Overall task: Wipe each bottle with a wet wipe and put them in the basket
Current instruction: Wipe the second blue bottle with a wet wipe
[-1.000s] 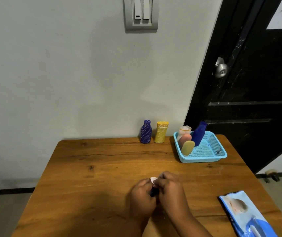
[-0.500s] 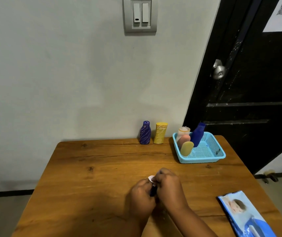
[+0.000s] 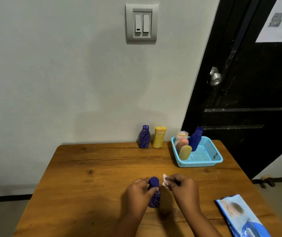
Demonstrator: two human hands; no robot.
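My left hand [image 3: 139, 192] grips a dark blue bottle [image 3: 154, 194] upright near the table's front middle. Just to its right, my right hand [image 3: 183, 187] pinches a crumpled white wet wipe [image 3: 165, 182], held a little apart from the bottle. A second blue streaked bottle [image 3: 144, 137] and a yellow bottle [image 3: 159, 137] stand at the table's back edge by the wall. The light blue basket [image 3: 210, 159] at the back right holds several bottles: a clear one, a pink one, a yellow one and a tall blue one [image 3: 195, 141].
A blue wet-wipe pack [image 3: 241, 218] lies at the front right corner of the wooden table [image 3: 94, 177]. A grey wall is directly behind the table and a black door [image 3: 249, 93] stands to the right.
My hands were pressed together around the bottle and wipe. Now they have separated: the right hand has pulled the wipe off to the right, and the blue bottle shows in my left hand.
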